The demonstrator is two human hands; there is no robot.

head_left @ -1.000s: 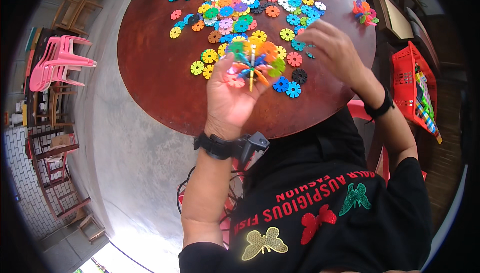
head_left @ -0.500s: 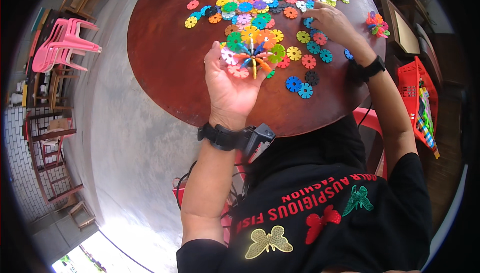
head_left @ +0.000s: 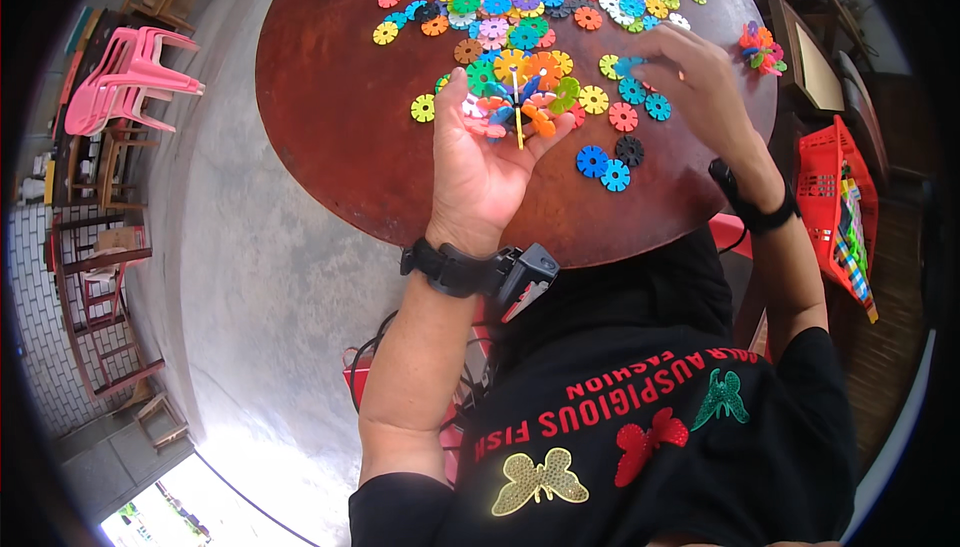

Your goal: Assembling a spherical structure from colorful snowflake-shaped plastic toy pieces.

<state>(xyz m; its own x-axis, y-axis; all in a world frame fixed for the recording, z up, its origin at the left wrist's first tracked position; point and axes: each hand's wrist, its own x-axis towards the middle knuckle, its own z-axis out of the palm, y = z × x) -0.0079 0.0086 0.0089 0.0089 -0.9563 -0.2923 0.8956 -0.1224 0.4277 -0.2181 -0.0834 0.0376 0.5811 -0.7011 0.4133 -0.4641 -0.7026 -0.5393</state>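
My left hand [head_left: 480,182], palm up, is closed around the base of a flower-like cluster of interlocked notched plastic discs [head_left: 518,107]. Its discs are orange, blue, yellow, pink and green, some standing on edge. To the right, my right hand [head_left: 700,92] hangs over the table with its fingers bent. A blue notched disc [head_left: 628,68], smeared by motion, sits at its fingertips. Loose discs lie just below that hand, among them a coral one [head_left: 623,117] and a teal one [head_left: 657,107]. Nearer me lie two blue discs [head_left: 592,161] and a black one [head_left: 629,151].
A large pile of colourful discs [head_left: 520,2] covers the far part of the round brown table [head_left: 335,97]. Another finished-looking disc flower [head_left: 762,50] stands at the right edge. A red basket [head_left: 825,187] is beyond it, and pink chairs [head_left: 125,82] stand far left.
My right hand has drawn back toward me from the discs, with the blue disc at its fingertips. My left hand has shifted slightly right, and the disc cluster in it has turned.
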